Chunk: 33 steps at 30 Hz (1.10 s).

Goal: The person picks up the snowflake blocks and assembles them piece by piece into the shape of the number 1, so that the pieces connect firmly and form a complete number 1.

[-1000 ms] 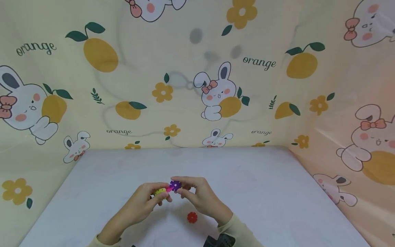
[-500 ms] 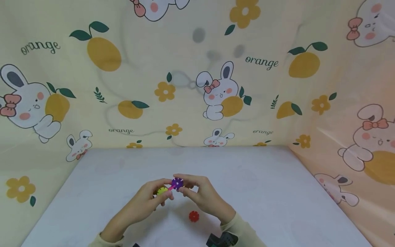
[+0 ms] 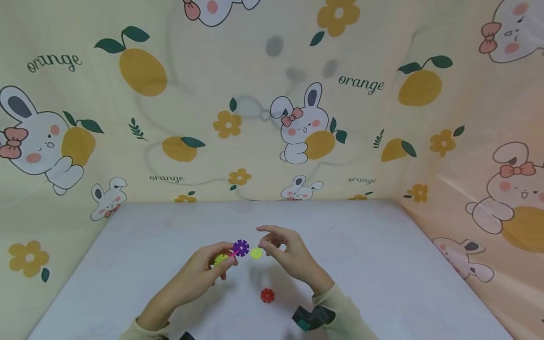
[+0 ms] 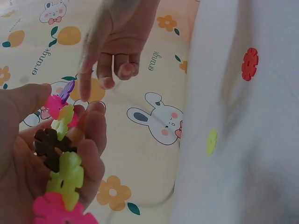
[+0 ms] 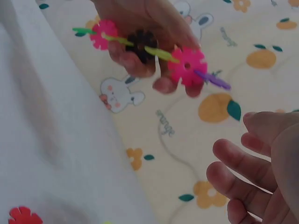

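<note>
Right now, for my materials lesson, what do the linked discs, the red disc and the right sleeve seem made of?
Linked discs: probably smooth, slightly glossy plastic; even colour and crisp notches suggest it.
Red disc: likely plastic, by its matching notched shape; finish hard to judge.
Right sleeve: apparently matte cloth, judging by soft creases; fibre cannot be told.

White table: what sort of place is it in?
Probably an indoor tabletop play or filming corner: the white table has a rabbit-print sheet behind and beside it, and the left hand holds a chain of toy discs.
</note>
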Available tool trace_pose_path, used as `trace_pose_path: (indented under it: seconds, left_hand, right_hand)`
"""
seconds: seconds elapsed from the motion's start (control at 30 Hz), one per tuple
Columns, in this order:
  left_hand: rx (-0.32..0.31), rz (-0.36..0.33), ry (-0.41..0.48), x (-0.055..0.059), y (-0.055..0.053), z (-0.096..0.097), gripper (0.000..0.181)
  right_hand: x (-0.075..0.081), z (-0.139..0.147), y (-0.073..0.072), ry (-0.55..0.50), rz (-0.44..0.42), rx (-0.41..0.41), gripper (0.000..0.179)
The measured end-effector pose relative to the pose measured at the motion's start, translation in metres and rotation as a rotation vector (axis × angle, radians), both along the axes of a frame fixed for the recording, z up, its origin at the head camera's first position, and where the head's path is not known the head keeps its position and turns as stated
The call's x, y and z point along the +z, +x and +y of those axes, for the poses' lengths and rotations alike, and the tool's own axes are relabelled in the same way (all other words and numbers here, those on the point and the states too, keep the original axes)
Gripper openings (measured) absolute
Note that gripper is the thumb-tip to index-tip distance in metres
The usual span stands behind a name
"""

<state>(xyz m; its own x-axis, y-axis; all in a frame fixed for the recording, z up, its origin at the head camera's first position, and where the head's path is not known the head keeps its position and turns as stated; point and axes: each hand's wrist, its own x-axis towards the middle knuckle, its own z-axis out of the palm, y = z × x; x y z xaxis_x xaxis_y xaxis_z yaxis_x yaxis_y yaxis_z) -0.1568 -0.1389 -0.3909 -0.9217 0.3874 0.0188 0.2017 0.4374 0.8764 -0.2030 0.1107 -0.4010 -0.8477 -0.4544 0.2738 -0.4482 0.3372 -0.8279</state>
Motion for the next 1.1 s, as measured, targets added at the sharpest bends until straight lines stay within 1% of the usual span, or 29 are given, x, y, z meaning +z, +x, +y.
trace_pose_path:
  seconds: [0.1, 0.27, 0.4, 0.57, 0.7, 0.8, 0.93, 1.1]
  left_hand:
    - [0.002, -0.01, 0.001, -0.001, -0.001, 0.0, 0.038]
    - [0.01, -0.023, 0.008, -0.001, -0.002, 0.0, 0.039]
    - [0.004, -0.016, 0.007, -0.001, -0.002, 0.0, 0.039]
    - [-0.007, -0.008, 0.004, -0.002, -0.001, 0.0, 0.038]
    - [-0.007, -0.021, 0.005, -0.002, -0.002, 0.001, 0.037]
    - [-0.003, -0.034, 0.009, -0.002, -0.003, 0.001, 0.036]
    - [0.0, -0.042, 0.019, -0.002, -0.003, 0.0, 0.037]
    - [-0.008, -0.048, 0.032, -0.001, -0.004, -0.002, 0.038]
  right_hand:
    - [-0.005, 0.003, -0.005, -0.007, -0.014, -0.017, 0.034]
    - [-0.012, 0.005, -0.011, -0.039, -0.033, -0.022, 0.032]
    - [-0.025, 0.003, -0.017, -0.054, -0.073, -0.033, 0.03]
    - [-0.044, 0.001, -0.026, -0.037, -0.123, -0.058, 0.031]
    - [-0.059, -0.002, -0.033, 0.019, -0.144, -0.083, 0.032]
    - [-0.067, -0.005, -0.036, 0.066, -0.163, -0.088, 0.033]
    - [-0.071, -0.011, -0.035, 0.129, -0.191, -0.107, 0.037]
    - [-0.078, -0.014, -0.032, 0.25, -0.175, -0.15, 0.042]
